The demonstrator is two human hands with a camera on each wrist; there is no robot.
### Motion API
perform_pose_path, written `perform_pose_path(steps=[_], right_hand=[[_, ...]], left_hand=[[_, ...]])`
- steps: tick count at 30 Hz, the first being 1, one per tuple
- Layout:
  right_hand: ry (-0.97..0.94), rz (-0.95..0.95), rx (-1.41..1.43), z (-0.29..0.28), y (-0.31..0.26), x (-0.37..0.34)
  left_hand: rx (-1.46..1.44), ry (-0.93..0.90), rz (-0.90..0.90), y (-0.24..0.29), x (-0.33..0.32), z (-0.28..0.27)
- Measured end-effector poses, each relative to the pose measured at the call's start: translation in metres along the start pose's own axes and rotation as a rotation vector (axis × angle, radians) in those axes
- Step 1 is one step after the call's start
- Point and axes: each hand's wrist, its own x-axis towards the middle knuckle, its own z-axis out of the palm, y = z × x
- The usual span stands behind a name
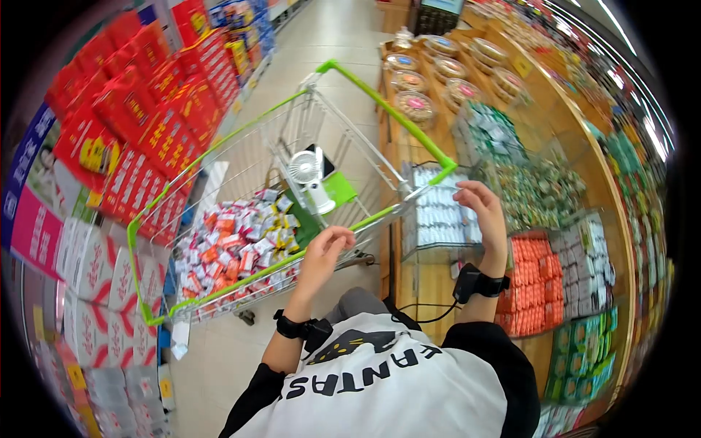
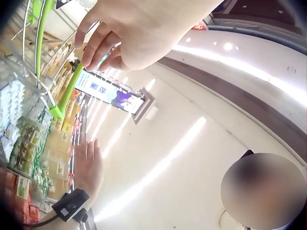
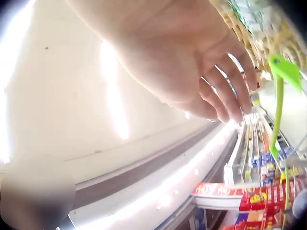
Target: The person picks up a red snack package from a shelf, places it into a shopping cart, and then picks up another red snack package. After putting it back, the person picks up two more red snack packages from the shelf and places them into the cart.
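A wire shopping cart [image 1: 343,232] with green trim stands in front of me. Many small wrapped snacks [image 1: 237,244] lie in it, orange, white and yellow. On a green bag [image 1: 338,188] in the cart sit a white fan [image 1: 305,168] and a dark phone. My left hand [image 1: 323,257] is raised by the cart's near side, its fingers loosely bent with nothing between them. Higher and to the right, my right hand [image 1: 482,212] hangs over the display bins, near the white-wrapped packets [image 1: 442,212]; it holds nothing either, as the right wrist view shows.
Right of me runs a wooden display stand [image 1: 431,285] with clear bins of orange packets [image 1: 534,274] and green-wrapped snacks [image 1: 540,193]. Round tubs [image 1: 416,106] stand farther back. Red gift bags [image 1: 139,109] and white boxes [image 1: 91,263] are stacked at the left. A tiled aisle [image 1: 321,36] stretches ahead.
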Motion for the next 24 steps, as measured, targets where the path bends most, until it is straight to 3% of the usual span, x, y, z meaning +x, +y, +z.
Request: perform_pose_path(steps=[7, 11, 16, 18, 20, 24], right_hand=[[0.525, 0.014, -0.158, -0.103, -0.020, -0.059], [0.825, 0.034, -0.333, -0.153, -0.023, -0.101], [1.088, 0.094, -0.491, -0.219, 0.027, -0.154], [1.260, 0.296, -0.606, -0.221, 0.031, -0.173], [1.308, 0.276, -0.686, -0.242, 0.067, -0.193], [1.459, 0.488, -0.770, -0.236, 0.077, -0.217]], left_hand=[[-0.009, -0.291, -0.035, -0.007, 0.017, 0.056], [0.028, -0.365, -0.101, -0.003, 0.022, 0.081], [0.020, -0.509, -0.114, -0.004, 0.028, 0.104], [0.021, -0.562, -0.122, -0.004, 0.029, 0.111], [0.020, -0.610, -0.128, -0.007, 0.030, 0.118], [0.004, -0.665, -0.127, -0.015, 0.031, 0.126]])
